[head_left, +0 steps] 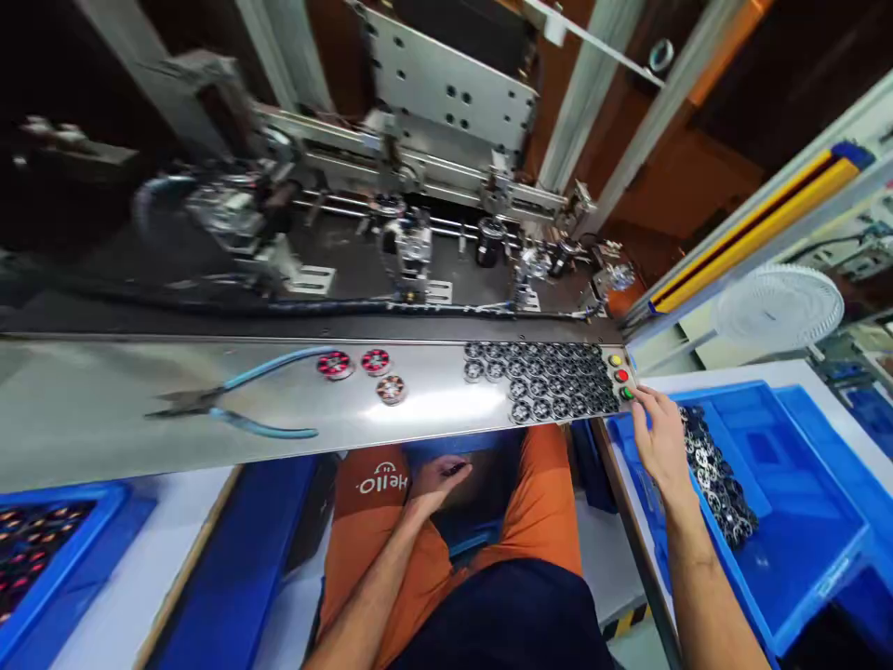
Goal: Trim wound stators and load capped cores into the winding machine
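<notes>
My right hand (659, 437) reaches to the right end of the metal ledge. Its fingers are stretched out and one fingertip touches the green button (627, 394), below a red button (620, 376) and a yellow button (615, 360). Over my lap, my left hand (433, 484) is closed around a small dark part (455, 468), mostly hidden by the fingers. Left of the buttons, many round black-and-silver parts (540, 383) lie in tight rows. Two round parts with red windings (336, 364) and one with copper-coloured windings (391, 389) lie farther left.
Pliers with blue handles (261, 426) lie on the metal ledge (90, 400). Behind it stands a machine with clamps and rails (411, 242). A blue bin (809, 521) with round parts is at right; another blue bin (104, 521) with wound parts is at left. A white fan (781, 307) stands far right.
</notes>
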Motion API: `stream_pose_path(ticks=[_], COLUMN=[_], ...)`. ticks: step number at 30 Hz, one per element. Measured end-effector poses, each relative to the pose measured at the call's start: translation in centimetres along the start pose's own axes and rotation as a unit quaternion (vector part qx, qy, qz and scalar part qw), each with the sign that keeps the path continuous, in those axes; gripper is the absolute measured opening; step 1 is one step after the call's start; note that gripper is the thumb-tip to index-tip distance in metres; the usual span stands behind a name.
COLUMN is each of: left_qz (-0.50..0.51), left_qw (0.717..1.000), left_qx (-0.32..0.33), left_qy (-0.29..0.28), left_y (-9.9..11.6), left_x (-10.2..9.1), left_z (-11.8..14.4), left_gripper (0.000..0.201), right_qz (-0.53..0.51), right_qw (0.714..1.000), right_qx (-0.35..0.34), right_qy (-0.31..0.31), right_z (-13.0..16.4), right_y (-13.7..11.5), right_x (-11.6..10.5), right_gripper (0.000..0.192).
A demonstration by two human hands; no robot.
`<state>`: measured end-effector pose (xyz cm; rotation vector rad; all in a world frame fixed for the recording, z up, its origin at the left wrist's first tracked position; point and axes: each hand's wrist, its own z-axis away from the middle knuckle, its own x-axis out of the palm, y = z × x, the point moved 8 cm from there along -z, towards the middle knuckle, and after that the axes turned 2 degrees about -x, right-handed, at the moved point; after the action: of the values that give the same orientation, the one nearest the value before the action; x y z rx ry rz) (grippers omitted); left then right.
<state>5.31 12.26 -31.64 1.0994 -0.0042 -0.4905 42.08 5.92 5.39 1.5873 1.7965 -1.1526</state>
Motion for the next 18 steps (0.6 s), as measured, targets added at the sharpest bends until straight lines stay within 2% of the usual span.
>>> stream_pose_path(ticks=[3, 6, 9, 11, 14, 16, 18], left_qz=[-0.033, -0.049, -0.044, -0.04, -0.039, -0.048, -0.055], left_qw=[0.999, 0.999, 0.998, 0.996, 0.991, 0.955, 0.909], left_qx=[-0.011, 0.011, 0.039, 0.05, 0.095, 0.253, 0.36], left_qy=[-0.019, 0.013, 0.036, 0.055, 0.09, 0.145, 0.203], left_y=[1.4, 3.7, 6.0, 8.1, 13.8, 20.1, 24.8], left_x=[0.1, -0.6, -1.9, -3.3, -5.9, -7.8, -9.3], left_z=[1.2, 3.6, 8.1, 11.9, 17.0, 20.0, 22.3], left_gripper=[0.04, 0.052, 0.059, 0.052, 0.032, 0.019, 0.025], right_qz=[0.022, 0.03, 0.03, 0.026, 0.001, -0.048, -0.118], right_qw=[0.999, 0.998, 0.997, 0.997, 0.997, 0.993, 0.981], right_qx=[0.037, 0.045, 0.04, 0.042, 0.044, 0.048, 0.051], right_qy=[-0.022, -0.032, -0.05, -0.064, -0.07, -0.097, -0.143], right_z=[1.9, 1.7, 1.4, 1.5, 1.4, 1.3, 1.5], right_y=[2.1, 2.5, 2.9, 3.2, 2.9, 1.5, -1.3], right_x=[2.0, 2.6, 2.4, 2.1, 2.1, 3.3, 5.4], right_gripper=[0.038, 0.04, 0.039, 0.04, 0.039, 0.035, 0.029])
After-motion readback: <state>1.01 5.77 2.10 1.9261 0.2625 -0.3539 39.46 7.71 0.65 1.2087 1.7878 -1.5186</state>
